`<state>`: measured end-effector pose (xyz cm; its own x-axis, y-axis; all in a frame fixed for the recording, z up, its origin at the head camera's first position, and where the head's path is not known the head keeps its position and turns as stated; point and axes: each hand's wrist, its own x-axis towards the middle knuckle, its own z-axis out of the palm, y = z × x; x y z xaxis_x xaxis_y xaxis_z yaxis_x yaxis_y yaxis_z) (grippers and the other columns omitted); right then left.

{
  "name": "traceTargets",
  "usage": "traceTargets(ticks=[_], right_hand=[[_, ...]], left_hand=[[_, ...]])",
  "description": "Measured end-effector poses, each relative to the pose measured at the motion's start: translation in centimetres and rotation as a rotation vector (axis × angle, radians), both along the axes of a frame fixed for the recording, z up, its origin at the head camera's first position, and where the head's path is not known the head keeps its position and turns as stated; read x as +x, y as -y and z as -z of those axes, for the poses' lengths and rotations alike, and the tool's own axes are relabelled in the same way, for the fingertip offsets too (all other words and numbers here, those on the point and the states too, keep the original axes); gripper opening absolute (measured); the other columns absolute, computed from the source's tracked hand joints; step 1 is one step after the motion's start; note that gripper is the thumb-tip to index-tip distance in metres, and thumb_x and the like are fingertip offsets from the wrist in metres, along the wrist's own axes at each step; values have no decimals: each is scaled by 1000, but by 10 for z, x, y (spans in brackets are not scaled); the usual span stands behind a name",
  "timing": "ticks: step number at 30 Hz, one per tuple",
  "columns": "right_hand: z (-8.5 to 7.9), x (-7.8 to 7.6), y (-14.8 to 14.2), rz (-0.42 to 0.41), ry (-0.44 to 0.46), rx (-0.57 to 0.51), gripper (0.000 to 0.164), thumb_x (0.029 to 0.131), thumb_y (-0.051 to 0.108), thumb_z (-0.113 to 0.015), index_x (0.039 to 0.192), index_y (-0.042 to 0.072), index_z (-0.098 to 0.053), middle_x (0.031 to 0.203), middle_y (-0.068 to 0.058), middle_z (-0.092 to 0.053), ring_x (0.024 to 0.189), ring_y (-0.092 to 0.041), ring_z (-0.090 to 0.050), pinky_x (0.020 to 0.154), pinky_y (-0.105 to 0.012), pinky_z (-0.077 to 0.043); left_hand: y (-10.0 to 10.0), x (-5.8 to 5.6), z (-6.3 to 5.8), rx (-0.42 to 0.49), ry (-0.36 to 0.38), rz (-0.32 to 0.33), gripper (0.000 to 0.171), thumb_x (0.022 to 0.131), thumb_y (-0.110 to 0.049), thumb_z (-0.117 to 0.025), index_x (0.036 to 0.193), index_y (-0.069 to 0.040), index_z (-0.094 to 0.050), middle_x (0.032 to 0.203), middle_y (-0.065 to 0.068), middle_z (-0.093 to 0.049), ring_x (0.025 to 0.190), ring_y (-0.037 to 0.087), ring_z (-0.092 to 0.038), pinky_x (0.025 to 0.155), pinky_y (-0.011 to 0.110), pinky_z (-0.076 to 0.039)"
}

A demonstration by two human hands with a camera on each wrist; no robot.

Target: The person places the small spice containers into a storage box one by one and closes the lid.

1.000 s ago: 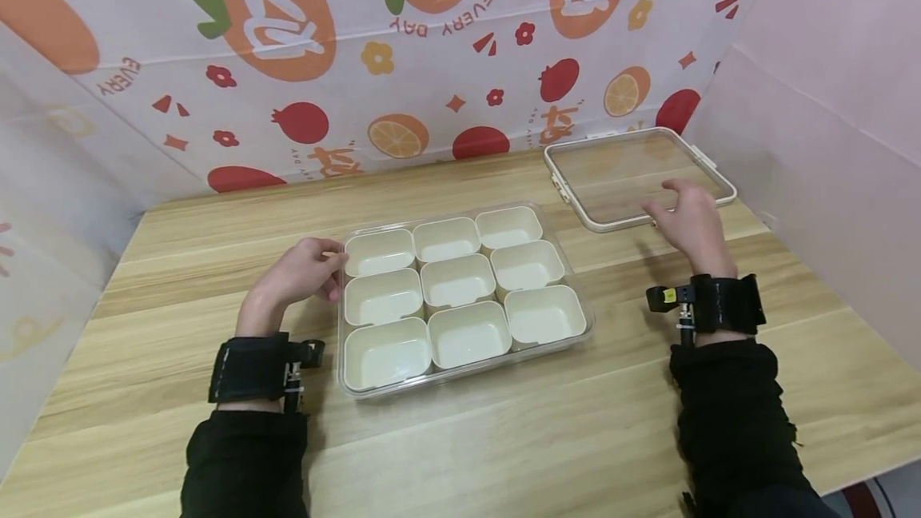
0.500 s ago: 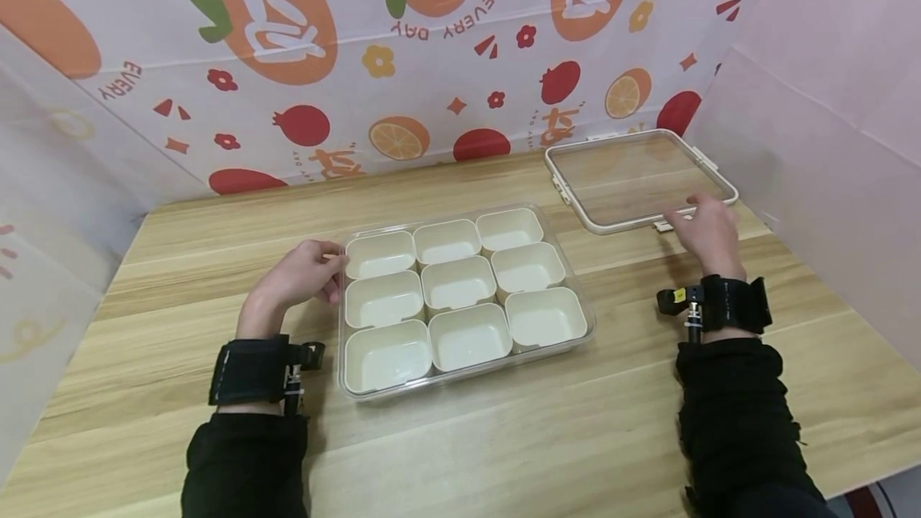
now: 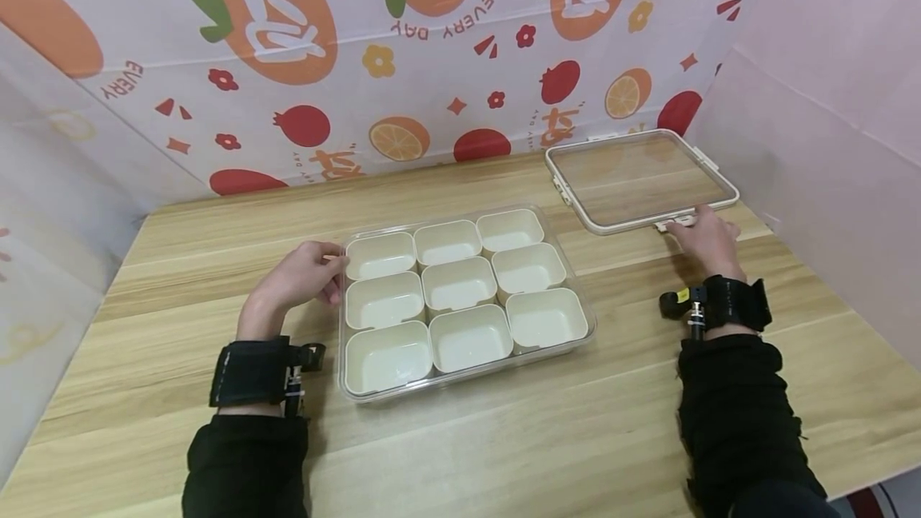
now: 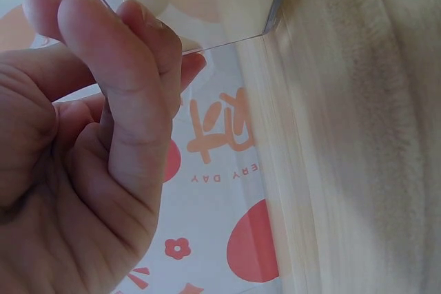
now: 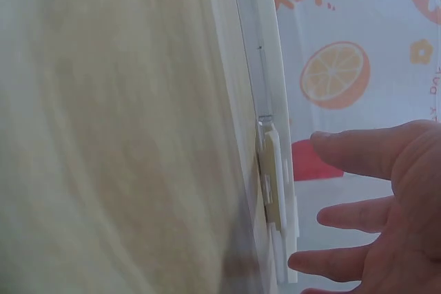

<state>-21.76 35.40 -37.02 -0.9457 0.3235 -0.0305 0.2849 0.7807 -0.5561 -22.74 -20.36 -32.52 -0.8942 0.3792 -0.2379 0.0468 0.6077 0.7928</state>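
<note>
A clear plastic box (image 3: 468, 374) with several cream compartment cups (image 3: 457, 282) in rows stands on the table. At its left wall, my left hand (image 3: 302, 274) grips the rim with thumb and fingers; the left wrist view shows those fingertips at the clear wall (image 4: 227, 5). My right hand (image 3: 708, 242) is at the front edge of a see-through lid with a cream frame (image 3: 626, 224), beside its front clasp (image 3: 675, 223). In the right wrist view, spread fingers (image 5: 344, 259) reach toward the lid's edge and clasp (image 5: 274, 177); contact cannot be made out.
The lid lies flat at the back right of the wooden table (image 3: 460, 454), close to the fruit-patterned backdrop (image 3: 432, 46). A pale side sheet (image 3: 842, 102) borders the right side. Bare wood lies between box and lid.
My right hand has moved from above the lid, right and toward me, then down to its front clasp. The left hand, box and lid have stayed put.
</note>
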Motion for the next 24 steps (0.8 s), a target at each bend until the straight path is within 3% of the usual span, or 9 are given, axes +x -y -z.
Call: traceTargets(ticks=[10,14,17,19,21,24], right_hand=[[-11,0,-14,29,54,-151,78,104,36,-49,149,-20,-20,148,-45,-28,137,-62,-22,112,-65,-23],[-16,-5,-19,15,65,-163,76,104,35,-48,145,-24,-23,147,-46,-28,137,-59,-27,113,-62,-25],[-15,-9,-23,16,74,-158,71,102,33,-51,140,-24,-34,144,-45,-34,133,-55,-35,110,-59,-31],[-14,-12,-24,38,65,-156,64,100,31,-55,133,-23,-43,135,-42,-43,122,-49,-44,100,-53,-40],[-11,-16,-26,75,52,-178,54,98,27,-60,118,-22,-51,107,-32,-58,98,-40,-55,82,-43,-47],[-10,-22,-29,127,49,-271,39,94,19,-65,103,-16,-52,68,-9,-52,62,-22,-52,57,-31,-42]], left_hand=[[0,0,-1,1,-10,-4,28,107,-3,-39,121,20,-48,71,5,-59,55,11,-56,56,27,-55],[2,0,-1,-3,-12,-7,30,107,-3,-39,124,21,-47,72,5,-60,56,11,-56,56,27,-55],[3,0,-1,-3,-5,-8,35,107,-3,-39,129,23,-43,72,5,-60,55,10,-57,56,26,-55],[2,0,-1,-1,3,-12,36,106,-3,-39,131,24,-41,73,5,-61,56,10,-57,56,26,-55],[1,0,-1,-1,4,-12,37,106,-2,-39,132,25,-40,73,6,-61,55,10,-57,56,26,-55],[1,1,-1,0,3,-10,35,106,-2,-40,131,24,-42,73,6,-61,55,9,-57,56,26,-55]])
